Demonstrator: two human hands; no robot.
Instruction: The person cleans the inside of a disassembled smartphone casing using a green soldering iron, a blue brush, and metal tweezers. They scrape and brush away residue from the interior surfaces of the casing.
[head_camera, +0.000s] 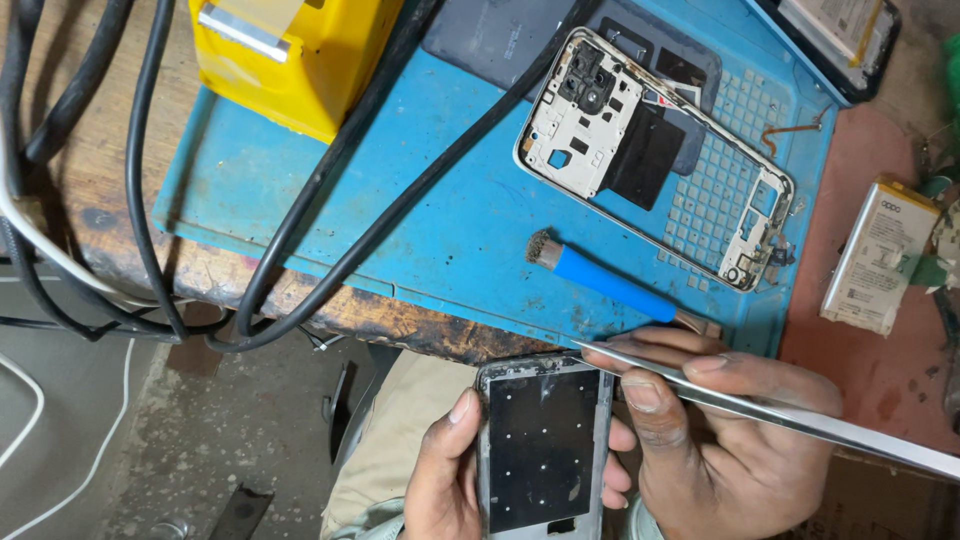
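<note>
Left hand (445, 480) gripping opened phone (543, 450), right hand (720, 440) pinching metal tweezers (800, 415), blue brush (610, 280) on blue mat (450, 220)

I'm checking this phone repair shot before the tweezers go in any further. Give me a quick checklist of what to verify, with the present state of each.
1. Left hand has a firm hold on the opened phone body: ok, thumb on one edge, fingers wrapped round the other.
2. Right hand controls the metal tweezers: ok, pinched between thumb and fingers.
3. Tweezer tip is at the phone's top edge: ok, it sits by the upper right corner.
4. Tip is actually touching a part: cannot tell.
5. Phone is supported from below: not ok, held in the air off the blue mat.
6. Blue-handled brush lies out of the way: ok, on the mat.
</note>
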